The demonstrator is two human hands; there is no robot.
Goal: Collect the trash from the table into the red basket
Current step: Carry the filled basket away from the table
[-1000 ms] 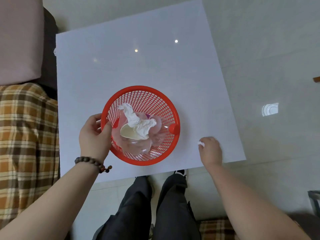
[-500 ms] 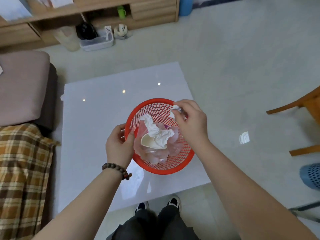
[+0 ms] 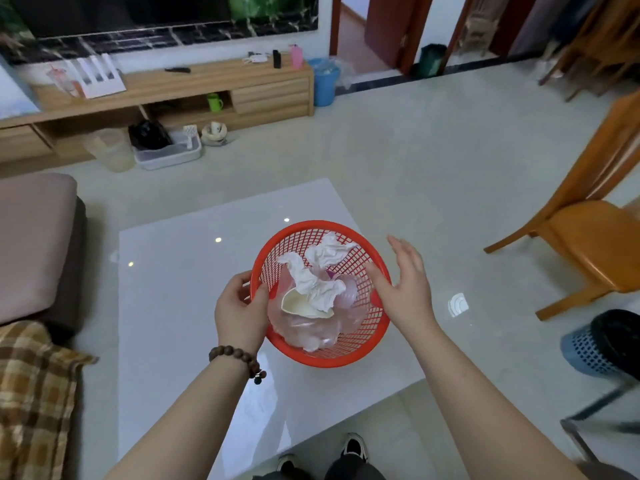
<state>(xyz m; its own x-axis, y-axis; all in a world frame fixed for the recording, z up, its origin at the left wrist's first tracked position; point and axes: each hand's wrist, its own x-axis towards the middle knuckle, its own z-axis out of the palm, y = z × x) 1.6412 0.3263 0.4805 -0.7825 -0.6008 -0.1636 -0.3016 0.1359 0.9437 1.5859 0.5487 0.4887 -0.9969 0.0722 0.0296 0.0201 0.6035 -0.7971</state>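
Note:
The red basket [image 3: 375,327] is held tilted above the white table [image 3: 180,299]. My left hand [image 3: 240,311] grips its left rim, thumb inside. Inside lie two crumpled white tissues [image 3: 329,252], a cream paper cup [image 3: 299,304] and pink plastic wrap [image 3: 304,329]. My right hand [image 3: 403,284] hovers over the basket's right rim with fingers spread and nothing in it.
A brown sofa [image 3: 34,244] with a plaid blanket [image 3: 31,403] flanks the table's left. A wooden chair [image 3: 595,233] and a blue bin [image 3: 602,344] stand on the right. A TV cabinet [image 3: 166,95] lines the far wall. My feet [image 3: 353,448] are at the table's near edge.
My right hand carried a small tissue from the table's near edge to the basket and let it go. The hand is now open. The camera has tilted upward.

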